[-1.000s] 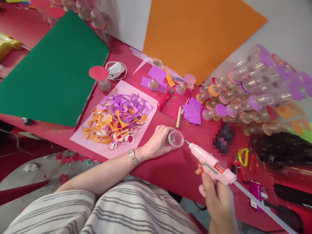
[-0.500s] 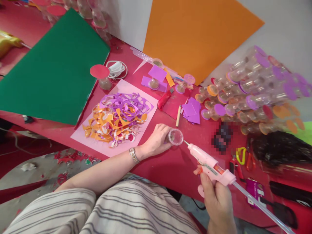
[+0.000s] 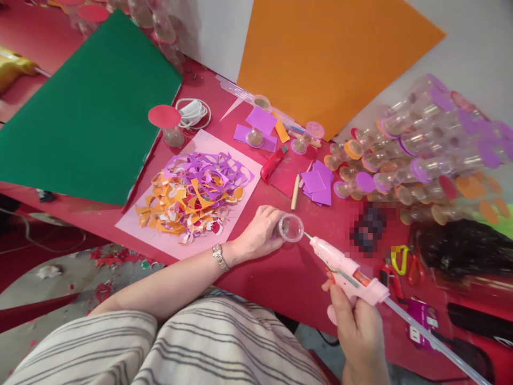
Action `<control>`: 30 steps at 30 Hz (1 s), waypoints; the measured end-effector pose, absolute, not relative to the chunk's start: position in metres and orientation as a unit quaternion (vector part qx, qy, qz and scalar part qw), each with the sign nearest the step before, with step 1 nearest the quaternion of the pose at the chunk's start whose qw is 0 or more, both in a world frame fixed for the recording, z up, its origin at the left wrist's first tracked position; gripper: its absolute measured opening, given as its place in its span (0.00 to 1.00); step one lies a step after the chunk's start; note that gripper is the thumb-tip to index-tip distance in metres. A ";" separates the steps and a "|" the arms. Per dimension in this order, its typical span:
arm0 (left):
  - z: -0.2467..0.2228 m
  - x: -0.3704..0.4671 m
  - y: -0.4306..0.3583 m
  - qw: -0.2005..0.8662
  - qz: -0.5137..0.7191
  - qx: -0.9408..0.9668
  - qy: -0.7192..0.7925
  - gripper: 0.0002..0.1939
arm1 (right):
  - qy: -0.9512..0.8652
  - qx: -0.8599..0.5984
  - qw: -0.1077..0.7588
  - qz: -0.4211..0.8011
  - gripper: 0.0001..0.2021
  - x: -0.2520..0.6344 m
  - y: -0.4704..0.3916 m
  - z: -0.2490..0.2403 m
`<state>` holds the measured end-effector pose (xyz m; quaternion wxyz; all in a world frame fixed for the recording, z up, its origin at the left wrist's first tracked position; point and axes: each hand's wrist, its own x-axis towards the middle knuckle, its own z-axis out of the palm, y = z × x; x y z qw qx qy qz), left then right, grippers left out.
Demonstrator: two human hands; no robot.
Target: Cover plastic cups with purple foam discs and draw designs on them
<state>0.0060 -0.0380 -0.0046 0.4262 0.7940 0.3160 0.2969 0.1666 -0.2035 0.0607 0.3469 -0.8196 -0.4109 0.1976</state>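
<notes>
My left hand (image 3: 262, 232) is closed around a clear plastic cup (image 3: 292, 228), whose round rim faces up toward me. In my right hand (image 3: 356, 326) is a pink hot glue gun (image 3: 340, 262), gripped with a finger at its orange trigger. The gun's metal nozzle meets or nearly meets the right side of the cup's rim. A long clear glue stick (image 3: 433, 339) sticks out of the gun's back end. Left of the cup, a heap of purple and orange paper scraps (image 3: 196, 198) lies on a pale pink sheet (image 3: 140, 243).
Clear cups with coloured discs (image 3: 425, 144) stand in rows at the right. Purple squares (image 3: 318, 182), a red cutter (image 3: 274, 163) and a short pale stick (image 3: 295, 192) lie beyond my left hand. A green sheet (image 3: 92, 117), an orange sheet (image 3: 328, 59) and yellow-handled scissors (image 3: 399, 260) surround the work area.
The view has shifted slightly. The glue gun's nozzle stays at the cup's rim, and both hands keep their holds with hardly any movement.
</notes>
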 end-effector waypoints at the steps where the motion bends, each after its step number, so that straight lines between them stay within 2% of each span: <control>1: -0.004 0.006 -0.038 0.428 0.297 0.794 0.315 0.14 | -0.418 -0.818 0.346 0.194 0.27 0.168 -0.204 0.059; 6: -0.004 0.006 -0.038 0.433 0.295 0.792 0.314 0.15 | -0.465 -0.808 0.329 0.152 0.25 0.182 -0.206 0.052; 14: -0.003 0.005 -0.037 0.435 0.288 0.793 0.314 0.16 | -0.503 -0.796 0.290 0.173 0.24 0.207 -0.208 0.044; 30: 0.001 0.004 -0.036 0.446 0.271 0.793 0.315 0.18 | -0.469 -0.808 0.309 0.177 0.25 0.198 -0.198 0.048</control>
